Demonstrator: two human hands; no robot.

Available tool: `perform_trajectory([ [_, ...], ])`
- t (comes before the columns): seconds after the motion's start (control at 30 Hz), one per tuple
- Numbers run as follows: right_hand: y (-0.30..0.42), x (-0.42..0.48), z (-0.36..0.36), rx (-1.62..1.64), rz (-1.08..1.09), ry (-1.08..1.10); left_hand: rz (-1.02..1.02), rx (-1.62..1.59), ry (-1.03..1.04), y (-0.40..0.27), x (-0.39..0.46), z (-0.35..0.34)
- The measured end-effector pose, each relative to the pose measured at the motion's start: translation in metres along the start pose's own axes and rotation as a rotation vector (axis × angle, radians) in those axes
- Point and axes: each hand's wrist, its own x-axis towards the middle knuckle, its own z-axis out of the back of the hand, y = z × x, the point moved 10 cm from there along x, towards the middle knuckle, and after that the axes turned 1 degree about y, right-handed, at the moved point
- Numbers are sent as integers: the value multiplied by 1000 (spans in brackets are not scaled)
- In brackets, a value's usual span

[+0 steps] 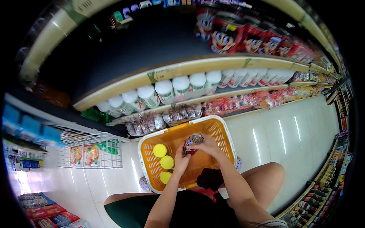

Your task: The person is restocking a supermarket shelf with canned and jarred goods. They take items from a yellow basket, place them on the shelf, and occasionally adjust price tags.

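A dark red printed can (190, 146) with a metal top is held upright or slightly tilted between both hands, over an orange plastic shopping basket (186, 126) with a white rim. My left hand (181, 159) touches the can's left and lower side. My right hand (207, 146) grips it from the right, the thumb across its front. Several jars with yellow lids (167, 162) stand in a row at the basket's left end. Something black (210, 179) lies at the basket's lower right edge; I cannot tell what it is.
Ahead runs a shelf (182, 68) with red cartoon-face packages (225, 38); white-capped containers (164, 88) line the level below, bagged goods (245, 101) the lowest. A white wire rack (114, 159) with packets stands left. Bottles (313, 196) fill a shelf at right. My knees flank the basket.
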Motion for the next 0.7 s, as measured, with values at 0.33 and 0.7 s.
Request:
perform_trajectory([
  [0.33, 245, -122, 92, -139, 682, -111, -562, 454, 1, -264, -48, -37],
  [0.7, 403, -183, 176, -404, 1150, -581, -1052, 641, -159, -464, -55, -77],
])
